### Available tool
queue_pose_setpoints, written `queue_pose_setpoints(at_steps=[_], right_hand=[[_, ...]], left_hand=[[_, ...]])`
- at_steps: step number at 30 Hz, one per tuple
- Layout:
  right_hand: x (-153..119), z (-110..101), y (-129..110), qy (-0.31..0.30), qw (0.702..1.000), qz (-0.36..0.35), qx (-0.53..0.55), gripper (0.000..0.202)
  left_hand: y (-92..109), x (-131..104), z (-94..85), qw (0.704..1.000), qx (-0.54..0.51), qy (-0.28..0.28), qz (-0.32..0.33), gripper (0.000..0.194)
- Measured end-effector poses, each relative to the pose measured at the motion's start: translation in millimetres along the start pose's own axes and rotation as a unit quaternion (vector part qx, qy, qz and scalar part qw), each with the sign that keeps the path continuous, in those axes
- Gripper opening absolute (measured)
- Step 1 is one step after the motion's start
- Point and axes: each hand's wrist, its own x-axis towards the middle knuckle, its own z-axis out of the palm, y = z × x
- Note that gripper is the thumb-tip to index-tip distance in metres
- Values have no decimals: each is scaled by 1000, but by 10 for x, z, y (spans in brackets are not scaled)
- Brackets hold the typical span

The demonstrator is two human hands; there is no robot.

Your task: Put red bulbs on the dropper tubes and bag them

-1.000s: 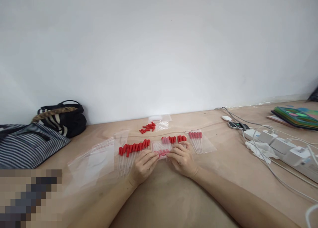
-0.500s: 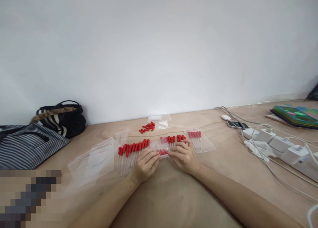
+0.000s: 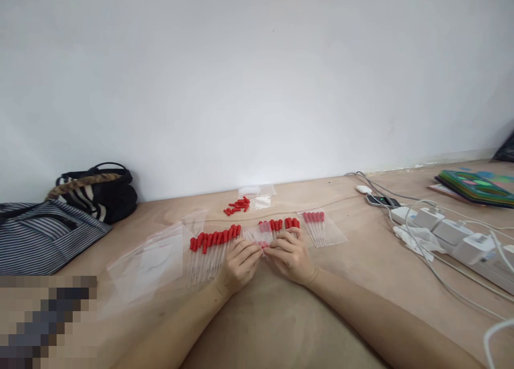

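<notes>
My left hand and my right hand meet near the middle of the table, each pinching the near edge of a clear plastic bag. Red bulb tips show through the bag between my fingertips. Left of my left hand lies a row of droppers with red bulbs and clear stems. More red-bulbed droppers lie beyond my hands, their stems partly hidden. To the right, a clear bag with several droppers in it lies flat.
Loose red bulbs lie near the wall beside a small clear bag. Flat clear bags spread at left, by a striped bag and a black bag. A power strip with chargers and cables is at right.
My hands have come closer together, and less of the bag's near edge and the red bulbs shows between them. The view has shifted slightly.
</notes>
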Motion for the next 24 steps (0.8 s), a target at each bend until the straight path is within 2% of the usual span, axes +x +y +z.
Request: queue_pose_setpoints(at_steps=[7,12,19,24], right_hand=[[-7,-23,-18,-20,999,-6,-39,14],[11,-53,-32,-14,1000,-4,-20,13],[15,-94,31,16,999,27,30,16],[38,-59,7,13,999,28,17,12]], left_hand=[[-25,-61,-35,999,33,-20,23,12],[-81,-114,-128,996,52,-41,61,14],[-217,-171,-240,996,75,-27,41,16],[-202,-185,-229,997,58,-21,37,17]])
